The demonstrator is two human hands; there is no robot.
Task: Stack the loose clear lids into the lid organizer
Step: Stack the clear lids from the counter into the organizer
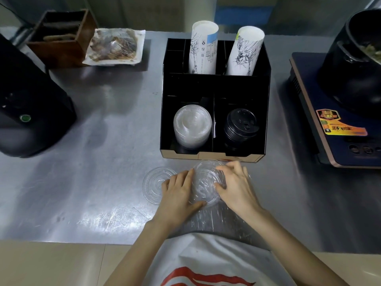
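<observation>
A small stack of clear lids [207,183] is held between the two hands just above a scratched, brushed-steel tabletop [92,182]. The left hand [179,193] is curled against the stack's left rim with its thumb under the near edge; the right hand [235,185] is pinched on the right rim, fingers arched over the top. How many lids are in the stack cannot be told through the glare. One more loose lid [155,183] is lying flat just left of the left hand, touched or nearly touched by its knuckles.

Directly beyond the hands a black lid organizer [266,112] is set, with a pile of clear lids [192,125] in its front left compartment, black lids [241,126] in the front right, and two sleeves of printed paper cups [204,48] standing upright at the back. Far to the left of the hands a dark appliance [31,112], a wooden box [61,36] and a wrapped tray [115,46] are seen; to the right, a pot on an induction cooker [338,129].
</observation>
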